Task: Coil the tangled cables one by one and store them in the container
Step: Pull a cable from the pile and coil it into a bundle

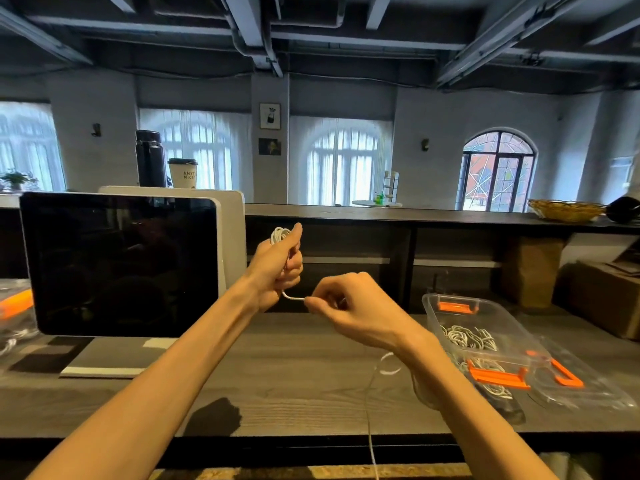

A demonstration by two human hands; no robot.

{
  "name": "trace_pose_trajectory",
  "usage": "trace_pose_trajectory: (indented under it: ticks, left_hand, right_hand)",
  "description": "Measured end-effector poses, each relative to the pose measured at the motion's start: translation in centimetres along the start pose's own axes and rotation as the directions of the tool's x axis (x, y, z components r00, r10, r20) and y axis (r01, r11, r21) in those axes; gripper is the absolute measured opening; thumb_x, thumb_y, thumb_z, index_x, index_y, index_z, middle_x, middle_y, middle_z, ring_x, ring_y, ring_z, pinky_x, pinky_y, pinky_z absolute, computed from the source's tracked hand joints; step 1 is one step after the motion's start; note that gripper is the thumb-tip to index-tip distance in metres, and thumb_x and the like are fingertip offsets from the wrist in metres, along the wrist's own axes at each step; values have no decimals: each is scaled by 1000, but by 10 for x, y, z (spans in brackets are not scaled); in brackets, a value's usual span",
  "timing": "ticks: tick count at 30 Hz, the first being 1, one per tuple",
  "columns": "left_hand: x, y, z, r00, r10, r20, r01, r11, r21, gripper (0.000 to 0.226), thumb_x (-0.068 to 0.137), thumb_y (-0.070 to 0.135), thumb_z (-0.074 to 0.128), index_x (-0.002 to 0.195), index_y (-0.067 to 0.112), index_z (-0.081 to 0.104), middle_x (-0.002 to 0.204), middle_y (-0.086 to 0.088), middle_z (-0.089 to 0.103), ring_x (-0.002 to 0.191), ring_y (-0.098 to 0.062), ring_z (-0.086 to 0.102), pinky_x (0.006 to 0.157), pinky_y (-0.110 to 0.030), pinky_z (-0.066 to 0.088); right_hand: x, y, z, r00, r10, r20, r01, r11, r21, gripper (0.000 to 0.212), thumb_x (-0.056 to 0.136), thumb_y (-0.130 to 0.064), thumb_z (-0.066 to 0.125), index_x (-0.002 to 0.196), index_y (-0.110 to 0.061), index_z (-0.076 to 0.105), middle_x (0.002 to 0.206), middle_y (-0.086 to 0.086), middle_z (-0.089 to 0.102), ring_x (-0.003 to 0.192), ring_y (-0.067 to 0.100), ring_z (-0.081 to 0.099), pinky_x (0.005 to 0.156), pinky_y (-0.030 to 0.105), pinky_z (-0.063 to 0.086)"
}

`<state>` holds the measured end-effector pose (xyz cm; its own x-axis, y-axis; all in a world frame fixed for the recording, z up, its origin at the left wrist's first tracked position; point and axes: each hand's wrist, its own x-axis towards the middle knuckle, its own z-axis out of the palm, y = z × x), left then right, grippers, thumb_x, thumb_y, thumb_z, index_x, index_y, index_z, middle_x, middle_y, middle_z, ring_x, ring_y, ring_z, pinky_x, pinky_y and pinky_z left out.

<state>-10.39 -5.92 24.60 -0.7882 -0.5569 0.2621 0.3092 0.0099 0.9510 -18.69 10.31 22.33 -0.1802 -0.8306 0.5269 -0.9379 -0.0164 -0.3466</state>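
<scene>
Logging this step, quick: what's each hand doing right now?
Left hand: closed, gripping the white cable coil.
Right hand: closed, pinching the cable's loose run just beside the coil.

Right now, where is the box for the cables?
The clear container sits on the desk at the right of the head view, just beyond the right hand, beside its lid.

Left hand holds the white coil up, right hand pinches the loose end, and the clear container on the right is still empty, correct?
Not quite. In the head view the clear container already holds coiled white cables. The rest stands: the left hand holds the white coil up and the right hand pinches the loose end.
</scene>
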Motion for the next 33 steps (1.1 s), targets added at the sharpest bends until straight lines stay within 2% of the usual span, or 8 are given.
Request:
trace_pose_trajectory:
  ticks: [3,7,13,19,24,27,30,33]
  left_hand:
    - [-8,2,4,988,-77,136,42,967,250,49,100,58,46,78,14,52,58,0,56,40,-7,35,38,-15,27]
    - [-22,1,21,919,-199,340,126,966,226,71,93,78,26,71,15,52,67,-1,57,54,-8,45,54,-17,35]
    - [-24,-6,18,866,-183,464,71,966,248,46,94,60,49,70,21,42,63,-1,32,56,-13,25,54,-22,30]
    - [-13,-12,33,987,-34,158,57,988,-140,48,100,48,50,67,14,54,78,-12,69,80,-22,72,78,-33,58]
    - [-6,-22,44,989,102,-109,-89,989,121,43,104,45,42,87,8,57,86,-11,74,76,-12,76,63,-24,61]
    - [-7,-24,45,986,124,-112,-106,982,156,43,105,44,40,108,8,63,86,-8,76,79,-14,76,77,-36,63]
    - [-10,-21,47,1000,4,-12,-6,992,-126,41,106,44,40,111,8,58,101,-16,77,96,-26,75,85,-37,61]
    - [-4,-19,43,994,-63,-94,23,925,-378,31,106,43,42,102,13,51,76,-14,74,75,-25,75,94,-47,57]
  right_hand:
    - [4,5,-16,994,-19,-109,33,991,128,17,100,-35,65,97,-22,75,84,-9,73,82,10,68,77,40,58]
    - [13,12,-15,962,16,-274,44,976,212,19,95,-36,72,99,-18,76,87,-9,74,85,5,72,78,28,61]
    - [16,26,-17,890,128,-438,47,929,368,24,89,-38,78,92,-15,72,78,-1,71,75,14,70,65,26,58]
    - [12,34,-1,895,229,-382,-134,957,259,23,104,-34,58,97,-16,70,75,-5,67,64,5,63,57,16,48]
    - [10,35,17,892,168,-419,-153,986,70,14,103,-26,60,100,-16,69,75,-9,67,62,6,64,57,18,50]
    - [10,32,19,890,137,-435,-126,991,55,14,102,-26,61,104,-16,70,82,-6,72,67,7,67,65,26,60]
    - [8,27,21,900,80,-429,-76,997,27,19,103,-26,59,121,-23,64,85,-3,74,69,11,70,67,38,62]
    - [5,24,25,947,-5,-321,-44,989,-143,27,99,-23,61,124,-29,54,87,2,74,71,22,70,68,46,60]
